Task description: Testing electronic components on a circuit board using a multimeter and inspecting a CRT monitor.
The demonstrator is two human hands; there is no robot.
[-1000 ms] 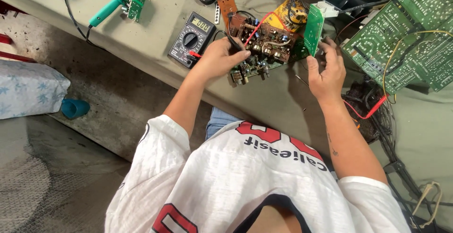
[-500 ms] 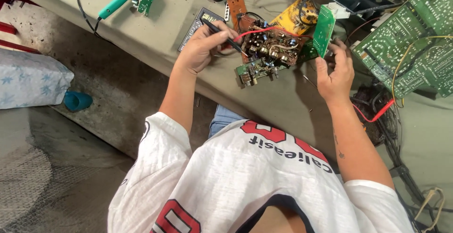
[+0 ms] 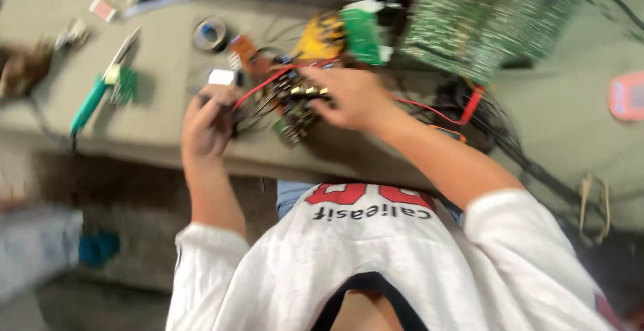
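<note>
The view is blurred by motion. My left hand (image 3: 208, 124) is curled around a dark test probe with a red lead (image 3: 263, 84), just over a multimeter (image 3: 223, 77) on the workbench. My right hand (image 3: 350, 96) reaches across and grips a small brown circuit board assembly (image 3: 295, 106) crowded with parts. Behind it stand a yellow component (image 3: 320, 36) and a small green board (image 3: 362, 34). Both hands are close together at the bench's front edge.
A large green circuit board (image 3: 496, 16) lies at the back right. A green-handled soldering iron (image 3: 90, 106) and a tape roll (image 3: 210, 34) lie to the left. Black cables (image 3: 513, 146) trail off to the right, near a pink device (image 3: 627, 96). A blue object (image 3: 99, 247) sits on the floor.
The camera has swung right and closer. My right hand moved left across the assembly. My left hand pulled back with the probe from the assembly to above the multimeter.
</note>
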